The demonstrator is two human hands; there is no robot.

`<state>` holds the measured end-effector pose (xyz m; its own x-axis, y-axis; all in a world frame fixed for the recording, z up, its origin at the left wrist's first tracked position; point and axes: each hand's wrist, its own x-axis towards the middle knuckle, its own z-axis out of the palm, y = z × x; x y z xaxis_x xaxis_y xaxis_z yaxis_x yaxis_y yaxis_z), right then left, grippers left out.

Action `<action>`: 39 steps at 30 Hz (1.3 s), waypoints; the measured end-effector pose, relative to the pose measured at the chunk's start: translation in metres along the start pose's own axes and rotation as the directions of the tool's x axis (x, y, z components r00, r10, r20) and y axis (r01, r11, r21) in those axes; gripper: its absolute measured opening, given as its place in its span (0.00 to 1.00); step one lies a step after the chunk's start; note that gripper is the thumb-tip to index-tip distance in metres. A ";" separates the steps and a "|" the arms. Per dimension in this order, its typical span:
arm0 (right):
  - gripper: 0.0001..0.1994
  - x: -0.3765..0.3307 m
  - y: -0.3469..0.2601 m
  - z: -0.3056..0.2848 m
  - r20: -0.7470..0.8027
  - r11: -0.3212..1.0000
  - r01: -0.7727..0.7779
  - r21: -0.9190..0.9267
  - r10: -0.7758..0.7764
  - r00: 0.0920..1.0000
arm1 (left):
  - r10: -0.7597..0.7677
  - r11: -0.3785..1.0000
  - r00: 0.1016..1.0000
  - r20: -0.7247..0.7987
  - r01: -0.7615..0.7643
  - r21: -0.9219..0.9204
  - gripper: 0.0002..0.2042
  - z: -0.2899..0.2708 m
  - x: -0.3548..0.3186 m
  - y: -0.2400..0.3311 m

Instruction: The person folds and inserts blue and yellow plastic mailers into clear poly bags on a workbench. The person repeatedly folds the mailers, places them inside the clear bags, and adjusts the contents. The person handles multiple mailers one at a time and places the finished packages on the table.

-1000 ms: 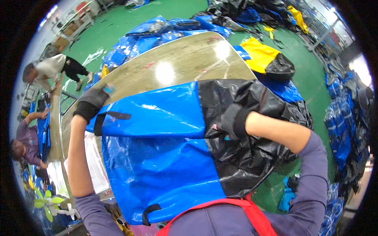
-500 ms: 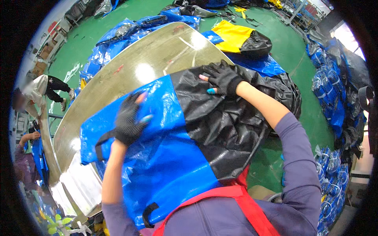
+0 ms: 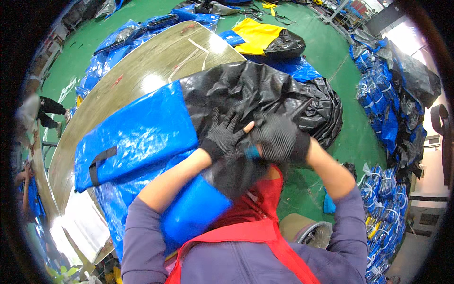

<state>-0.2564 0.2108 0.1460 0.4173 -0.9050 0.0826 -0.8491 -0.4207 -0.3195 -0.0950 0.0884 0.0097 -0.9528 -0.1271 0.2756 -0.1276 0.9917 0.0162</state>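
Note:
A large shiny bag-like piece of blue and black coated fabric lies across the table, blue at the left and black at the right. A black strap loop is on its left end. My left hand, in a black fingerless glove, lies on the black part near the colour seam, fingers spread. Close beside it, my right hand, gloved alike, is over the near edge of the black part. Motion blurs that hand and its fingers are partly hidden. The bag's black end bunches up at the right.
The pale table reaches away to the far left. Blue bundles and a yellow and black bag lie on the green floor. Tied blue stacks stand at the right, a bin near me. Another person is at far left.
Both hands have come nearer to me and closer together. The left moved right from the blue part onto the black; the right drew back from the far edge. The near edge has shifted away from me.

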 end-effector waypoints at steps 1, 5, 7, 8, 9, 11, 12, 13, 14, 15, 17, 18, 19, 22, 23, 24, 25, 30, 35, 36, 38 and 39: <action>0.16 0.019 0.022 -0.001 -0.032 0.982 -0.056 0.178 0.062 0.998 | 0.074 0.980 0.990 -0.120 -0.050 0.194 0.27 0.015 0.006 -0.002; 0.30 0.085 0.077 0.023 0.465 0.956 -0.278 0.091 0.206 0.861 | -0.030 0.073 0.952 0.305 0.306 -0.949 0.20 -0.005 -0.082 -0.045; 0.33 0.091 0.093 0.034 0.513 0.936 -0.308 0.169 0.184 0.839 | 0.160 0.980 0.961 0.225 -0.127 -0.153 0.24 -0.075 -0.184 -0.075; 0.28 0.090 0.100 0.038 0.557 0.893 -0.399 0.208 0.227 0.799 | 0.033 0.981 0.961 0.275 0.021 -0.192 0.27 -0.111 -0.229 -0.084; 0.31 0.089 0.104 0.043 0.512 0.916 -0.353 0.191 0.214 0.832 | -0.069 0.976 0.884 0.463 0.155 -0.150 0.28 -0.149 -0.277 -0.089; 0.27 0.086 0.112 0.047 0.512 0.910 -0.377 0.175 0.243 0.824 | -0.456 0.748 0.572 0.682 0.661 -0.054 0.22 -0.212 -0.358 -0.081; 0.28 0.084 0.115 0.046 0.456 0.904 -0.350 0.245 0.211 0.865 | -0.450 0.797 0.654 0.608 0.601 -0.056 0.20 -0.232 -0.388 -0.074; 0.27 0.086 0.117 0.045 0.480 0.894 -0.334 0.300 0.162 0.862 | -0.527 0.773 0.545 0.652 0.627 0.101 0.21 -0.250 -0.414 -0.063; 0.27 0.087 0.118 0.044 0.535 0.896 -0.370 0.245 0.194 0.823 | -0.623 0.663 0.564 0.543 0.748 -0.016 0.27 -0.255 -0.433 -0.046; 0.27 0.090 0.119 0.040 0.545 0.898 -0.369 0.239 0.191 0.817 | -0.730 0.494 0.465 0.501 0.866 -0.084 0.33 -0.256 -0.444 -0.035; 0.26 0.095 0.115 0.035 0.584 0.876 -0.412 0.251 0.202 0.786 | -0.697 0.471 0.497 0.517 0.861 -0.193 0.31 -0.249 -0.459 -0.022; 0.27 0.096 0.111 0.034 0.557 0.870 -0.401 0.286 0.189 0.808 | -0.859 0.050 0.228 0.459 0.928 -0.369 0.28 -0.234 -0.461 -0.018; 0.27 0.095 0.107 0.031 0.551 0.872 -0.435 0.223 0.255 0.794 | -0.959 -0.125 0.034 0.281 0.840 -0.528 0.16 -0.222 -0.463 -0.020; 0.27 0.085 0.092 0.032 0.520 0.852 -0.524 0.027 0.435 0.735 | -0.941 -0.327 -0.220 0.256 0.781 -0.532 0.18 -0.176 -0.460 -0.033; 0.26 0.081 0.088 0.034 0.489 0.872 -0.489 0.036 0.412 0.769 | -0.942 -0.311 -0.237 0.238 0.884 -0.348 0.22 -0.165 -0.457 -0.038; 0.25 0.079 0.085 0.037 0.432 0.903 -0.428 -0.037 0.400 0.808 | -0.985 -0.172 -0.156 0.075 0.923 -0.344 0.25 -0.162 -0.452 -0.042; 0.24 0.077 0.083 0.039 0.388 0.906 -0.395 -0.150 0.421 0.820 | -0.996 -0.081 -0.088 -0.007 0.949 -0.306 0.29 -0.159 -0.441 -0.045; 0.26 0.091 0.077 0.046 0.469 0.889 -0.369 -0.270 0.456 0.756 | -0.727 0.418 0.435 -0.531 0.894 0.159 0.29 -0.194 -0.343 -0.044; 0.28 0.094 0.051 0.030 0.360 0.825 -0.475 -0.308 0.563 0.744 | -0.648 0.732 0.759 0.058 0.599 0.325 0.26 -0.138 -0.250 -0.067; 0.26 0.088 0.045 0.026 0.217 0.786 -0.473 -0.397 0.581 0.784 | -0.708 0.704 0.693 0.136 0.680 0.205 0.26 -0.123 -0.247 -0.072; 0.32 0.072 0.030 0.028 -0.173 0.793 -0.405 -0.455 0.368 0.914 | -0.676 0.725 0.734 0.066 0.647 0.236 0.26 -0.105 -0.252 -0.082; 0.34 0.061 0.023 0.033 -0.179 0.874 -0.261 -0.410 0.204 0.963 | -0.718 0.690 0.683 0.134 0.672 0.270 0.25 -0.103 -0.255 -0.085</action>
<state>-0.2397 0.1486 0.1130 0.1707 -0.9682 0.1830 -0.9838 -0.1571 0.0864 0.1875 0.0387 0.0369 -0.5965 -0.8012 0.0482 -0.8024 0.5935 -0.0627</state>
